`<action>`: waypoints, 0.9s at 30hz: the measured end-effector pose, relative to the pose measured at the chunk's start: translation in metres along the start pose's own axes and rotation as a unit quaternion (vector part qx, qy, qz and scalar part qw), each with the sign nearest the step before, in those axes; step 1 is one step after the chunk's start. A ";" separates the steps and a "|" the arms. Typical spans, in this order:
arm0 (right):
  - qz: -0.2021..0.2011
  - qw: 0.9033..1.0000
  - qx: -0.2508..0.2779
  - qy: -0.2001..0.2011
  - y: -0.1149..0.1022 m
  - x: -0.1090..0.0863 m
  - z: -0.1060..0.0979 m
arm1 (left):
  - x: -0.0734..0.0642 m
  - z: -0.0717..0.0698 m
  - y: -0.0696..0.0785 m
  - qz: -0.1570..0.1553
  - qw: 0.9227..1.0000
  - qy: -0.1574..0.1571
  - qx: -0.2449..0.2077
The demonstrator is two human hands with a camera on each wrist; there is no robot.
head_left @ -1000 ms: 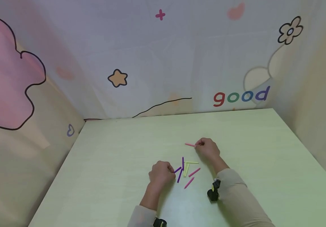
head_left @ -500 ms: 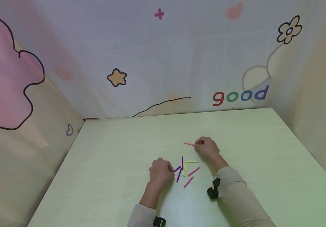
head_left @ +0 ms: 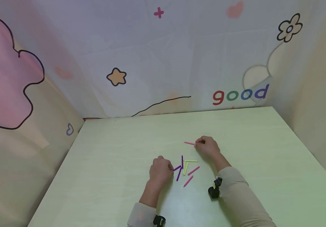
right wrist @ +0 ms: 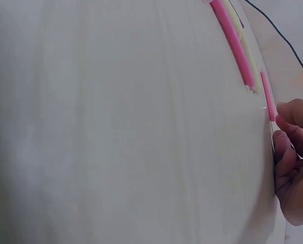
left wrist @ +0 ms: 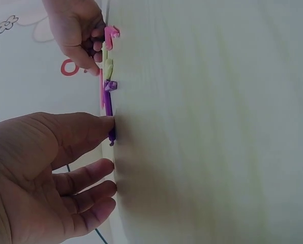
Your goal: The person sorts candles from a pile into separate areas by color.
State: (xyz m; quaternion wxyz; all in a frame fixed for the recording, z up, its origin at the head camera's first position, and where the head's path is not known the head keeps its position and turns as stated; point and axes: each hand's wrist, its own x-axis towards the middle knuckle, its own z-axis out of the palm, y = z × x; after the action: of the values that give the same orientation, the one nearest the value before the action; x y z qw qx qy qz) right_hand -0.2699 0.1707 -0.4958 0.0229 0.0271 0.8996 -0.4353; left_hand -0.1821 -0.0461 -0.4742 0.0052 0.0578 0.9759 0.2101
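My left hand (head_left: 160,171) is at the left of a small group of thin sticks, pinching the outer end of a short purple stick (head_left: 177,168). In the left wrist view the thumb lies over that purple stick (left wrist: 109,104), and the other fingers are bent loosely near the tabletop. Farther back, my right hand (head_left: 208,146) pinches the right end of a pink stick (head_left: 189,143). Its thumb and forefinger meet at the end of this pink stick (right wrist: 268,96) in the right wrist view; the exact contact is partly hidden.
Between the hands lie two more purple sticks (head_left: 179,174), several yellow sticks (head_left: 191,161) and two pink sticks (head_left: 188,181). They rest on a pale green table (head_left: 109,176). A printed cloth (head_left: 163,56) stands along the table's back and sides.
The left hand's knuckles have risen slightly while its fingertips stay at the purple stick. The right hand and the sticks hold almost still; the head view has shifted a little.
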 end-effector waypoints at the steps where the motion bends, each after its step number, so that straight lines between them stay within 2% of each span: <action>1: 0.002 1.000 0.007 -0.002 0.000 0.000 0.000 | 0.000 0.000 0.000 -0.002 1.000 0.000 0.001; 6: -0.006 1.000 0.022 -0.007 0.001 0.002 -0.001 | 0.001 -0.001 0.000 -0.005 1.000 -0.001 0.002; 15: -0.034 0.999 -0.011 -0.008 -0.003 -0.004 -0.005 | 0.003 0.002 0.000 0.007 1.000 0.001 0.011; 23: -0.069 0.997 0.023 -0.029 -0.012 -0.027 -0.017 | -0.001 -0.001 -0.002 0.017 0.999 0.012 0.029; 27: -0.095 0.995 0.018 -0.037 -0.018 -0.039 -0.018 | -0.003 -0.004 -0.005 0.018 0.999 0.020 0.031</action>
State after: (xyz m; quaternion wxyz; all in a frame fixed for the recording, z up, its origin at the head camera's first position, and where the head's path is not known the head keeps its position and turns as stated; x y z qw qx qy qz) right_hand -0.2329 0.1731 -0.4683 0.0147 -0.0740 0.8887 -0.4523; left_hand -0.1794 -0.0524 -0.4722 -0.0203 0.0707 0.9808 0.1808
